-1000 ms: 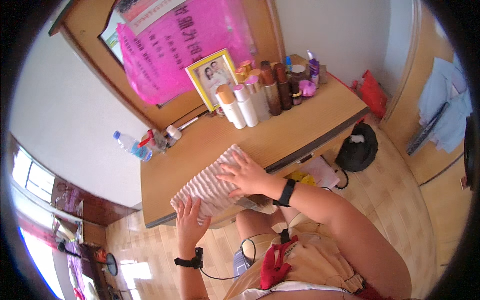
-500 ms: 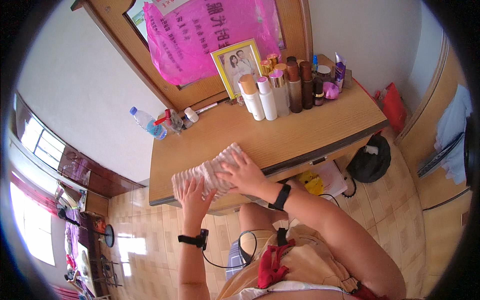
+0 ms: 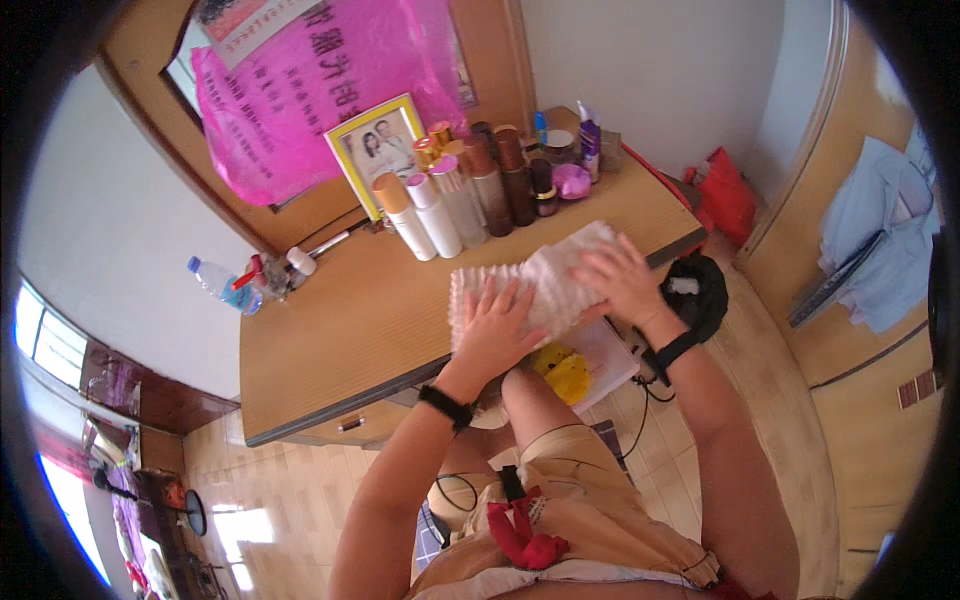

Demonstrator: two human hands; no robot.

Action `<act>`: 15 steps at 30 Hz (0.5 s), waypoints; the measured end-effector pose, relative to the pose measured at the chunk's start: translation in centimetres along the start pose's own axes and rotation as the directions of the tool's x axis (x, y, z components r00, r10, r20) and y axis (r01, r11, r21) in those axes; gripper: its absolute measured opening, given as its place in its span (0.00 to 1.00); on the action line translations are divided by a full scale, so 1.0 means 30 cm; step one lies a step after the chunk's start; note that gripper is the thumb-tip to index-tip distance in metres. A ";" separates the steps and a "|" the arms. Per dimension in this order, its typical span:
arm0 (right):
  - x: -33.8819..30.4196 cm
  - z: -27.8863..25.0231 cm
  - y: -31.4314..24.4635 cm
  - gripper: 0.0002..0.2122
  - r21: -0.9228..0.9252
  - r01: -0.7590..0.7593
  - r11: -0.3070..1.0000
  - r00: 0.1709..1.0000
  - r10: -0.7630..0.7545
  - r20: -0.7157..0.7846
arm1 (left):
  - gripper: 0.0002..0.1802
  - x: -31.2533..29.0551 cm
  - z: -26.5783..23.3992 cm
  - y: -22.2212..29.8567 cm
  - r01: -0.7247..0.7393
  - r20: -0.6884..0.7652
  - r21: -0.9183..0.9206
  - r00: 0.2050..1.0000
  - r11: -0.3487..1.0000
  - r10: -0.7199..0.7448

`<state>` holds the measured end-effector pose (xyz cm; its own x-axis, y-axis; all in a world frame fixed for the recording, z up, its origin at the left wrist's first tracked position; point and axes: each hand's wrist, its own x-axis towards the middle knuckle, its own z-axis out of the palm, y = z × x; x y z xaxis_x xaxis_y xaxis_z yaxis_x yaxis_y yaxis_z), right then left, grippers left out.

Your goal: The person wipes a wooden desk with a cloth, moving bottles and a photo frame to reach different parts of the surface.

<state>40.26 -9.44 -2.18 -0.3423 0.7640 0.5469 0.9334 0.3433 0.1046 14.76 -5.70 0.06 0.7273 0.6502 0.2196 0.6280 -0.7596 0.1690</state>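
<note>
A pale pink, ribbed cloth (image 3: 538, 283) lies on the wooden desk (image 3: 340, 335), toward its right front edge. On the cloth's left part, my left hand (image 3: 495, 325) rests flat with fingers spread. My right hand (image 3: 622, 282) lies over the right end, its fingers also stretched out. Both palms press from above, and neither hand is wrapped round the fabric. Just behind the cloth stand several cosmetic bottles, among them a white bottle with a pink cap (image 3: 434, 217).
A framed photo (image 3: 376, 150) leans behind the bottles. At the desk's left end are a clear water bottle (image 3: 222, 284) and a small white bottle (image 3: 300, 262). A black bag (image 3: 697, 300) and a yellow bag (image 3: 562, 374) are below the front edge.
Both hands and the cloth have moved right along the desktop, from its left front part to the right front part. The view has shifted too.
</note>
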 end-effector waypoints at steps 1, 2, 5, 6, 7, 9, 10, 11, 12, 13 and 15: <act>-0.052 -0.005 0.082 0.24 -0.016 -0.067 0.998 0.997 0.066 -0.046 | 0.35 0.061 0.042 0.042 -0.020 0.005 -0.013 1.000 1.000 0.020; -0.114 -0.008 0.171 0.26 -0.083 -0.115 0.990 0.993 0.113 -0.035 | 0.36 0.122 0.087 0.083 -0.076 -0.017 0.007 0.997 0.997 0.077; -0.170 -0.068 0.298 0.30 -0.078 -0.222 0.972 0.975 0.219 -0.041 | 0.36 0.254 0.166 0.185 -0.138 -0.038 0.042 0.990 0.990 0.139; -0.158 -0.088 0.315 0.30 -0.040 -0.265 0.963 0.964 0.265 -0.017 | 0.36 0.284 0.179 0.202 -0.141 -0.034 0.057 0.989 0.988 0.143; -0.163 -0.106 0.340 0.31 -0.010 -0.318 0.948 0.948 0.318 0.011 | 0.36 0.312 0.186 0.220 -0.158 -0.034 0.047 0.987 0.986 0.160; -0.169 -0.105 0.387 0.32 -0.059 -0.322 0.945 0.947 0.322 0.005 | 0.36 0.355 0.195 0.250 -0.133 -0.013 0.090 0.991 0.987 0.135; -0.162 -0.117 0.391 0.33 -0.032 -0.365 0.931 0.928 0.366 0.065 | 0.36 0.373 0.188 0.260 -0.146 -0.013 0.084 0.989 0.986 0.148; -0.154 -0.128 0.392 0.34 -0.005 -0.407 0.913 0.906 0.404 0.125 | 0.36 0.384 0.178 0.263 -0.130 0.051 0.099 0.991 0.987 0.126; -0.150 -0.128 0.396 0.36 -0.011 -0.435 0.900 0.886 0.430 0.170 | 0.36 0.388 0.168 0.267 -0.113 0.113 0.115 0.989 0.987 0.100; -0.160 -0.124 0.403 0.36 -0.022 -0.441 0.897 0.884 0.438 0.166 | 0.36 0.394 0.160 0.275 -0.124 0.109 0.111 0.988 0.986 0.112; -0.177 -0.105 0.409 0.39 0.029 -0.449 0.893 0.891 0.445 0.093 | 0.36 0.400 0.143 0.291 -0.092 0.156 0.066 0.984 0.994 0.081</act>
<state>53.85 -11.00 -1.20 0.1006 0.8839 0.4567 0.9841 -0.0208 -0.1765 30.15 -4.48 0.05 0.8098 0.5813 0.0798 0.5755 -0.8134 0.0848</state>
